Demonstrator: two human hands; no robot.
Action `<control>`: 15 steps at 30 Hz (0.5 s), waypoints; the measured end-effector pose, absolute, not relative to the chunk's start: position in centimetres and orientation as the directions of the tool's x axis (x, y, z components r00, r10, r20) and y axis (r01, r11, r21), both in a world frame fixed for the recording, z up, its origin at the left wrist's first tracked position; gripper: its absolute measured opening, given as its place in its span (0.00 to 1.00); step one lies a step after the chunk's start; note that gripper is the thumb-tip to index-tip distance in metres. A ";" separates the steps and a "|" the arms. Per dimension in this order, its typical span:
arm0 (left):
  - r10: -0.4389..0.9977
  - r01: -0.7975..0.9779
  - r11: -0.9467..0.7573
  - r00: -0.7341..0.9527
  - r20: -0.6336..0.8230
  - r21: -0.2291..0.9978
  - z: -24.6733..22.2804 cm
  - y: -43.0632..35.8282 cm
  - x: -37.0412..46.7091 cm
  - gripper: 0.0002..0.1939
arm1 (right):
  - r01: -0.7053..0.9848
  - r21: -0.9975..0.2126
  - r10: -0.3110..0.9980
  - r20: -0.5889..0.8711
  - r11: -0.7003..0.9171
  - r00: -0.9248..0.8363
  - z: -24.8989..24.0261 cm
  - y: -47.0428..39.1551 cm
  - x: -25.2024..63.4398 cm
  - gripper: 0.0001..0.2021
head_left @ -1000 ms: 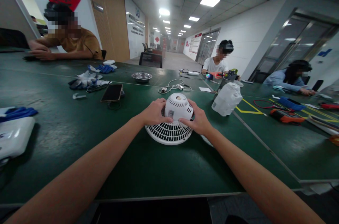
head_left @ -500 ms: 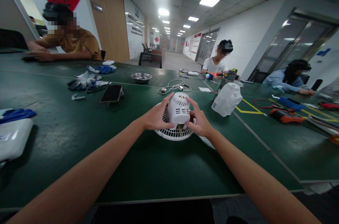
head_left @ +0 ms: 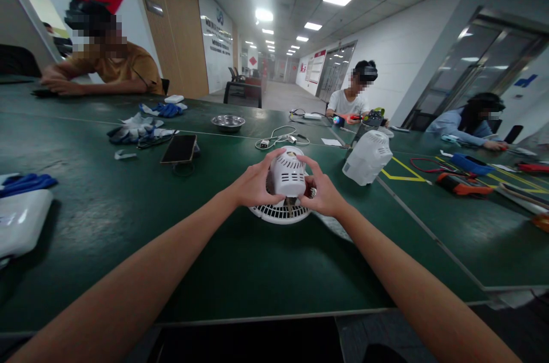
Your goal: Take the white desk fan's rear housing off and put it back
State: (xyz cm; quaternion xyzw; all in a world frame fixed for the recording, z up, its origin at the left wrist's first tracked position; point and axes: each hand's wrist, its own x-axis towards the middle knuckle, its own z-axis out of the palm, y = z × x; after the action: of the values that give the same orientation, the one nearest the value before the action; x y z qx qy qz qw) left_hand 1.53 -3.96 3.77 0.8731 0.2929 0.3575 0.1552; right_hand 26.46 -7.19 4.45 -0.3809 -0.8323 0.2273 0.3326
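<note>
A white fan motor cover [head_left: 290,176] with vent slots stands upright over a round white fan grille [head_left: 281,215] on the green table. My left hand [head_left: 256,181] grips the cover's left side, thumb low and fingers near the top. From the right, my right hand [head_left: 321,188] holds the same cover, with its thumb at the lower edge. Through a gap under the cover, inner parts show, too small to make out. A pale flat piece [head_left: 337,227] lies beneath my right wrist, partly hidden.
Beyond my hands lie a coiled white cable [head_left: 281,139] and a metal bowl [head_left: 228,122]. A phone [head_left: 179,149] and gloves [head_left: 139,130] are on the left. To the right stand a white plastic housing [head_left: 368,158] and an orange multimeter [head_left: 463,184]. Several people sit around the table.
Both hands keep hold of the motor cover, which sits almost unchanged over the grille. The whole view has shifted slightly.
</note>
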 end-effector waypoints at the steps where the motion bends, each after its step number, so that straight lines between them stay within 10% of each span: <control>1: 0.621 0.402 -0.782 0.571 0.537 0.476 3.7 -3.8 1.6 0.58 | 0.480 -0.637 0.787 0.378 0.603 -0.487 4.4 -7.2 26.5 0.48; 15: 0.644 0.407 -0.761 0.572 0.508 0.506 3.0 -2.8 0.9 0.60 | 0.487 -0.608 0.763 0.354 0.627 -0.541 4.3 -6.7 27.1 0.47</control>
State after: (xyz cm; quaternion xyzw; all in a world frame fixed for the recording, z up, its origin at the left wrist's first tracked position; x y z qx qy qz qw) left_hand 0.92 -2.82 2.96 0.8704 0.3017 0.3504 0.1690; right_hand 27.06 -6.71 4.31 -0.3684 -0.8482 0.2255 0.3064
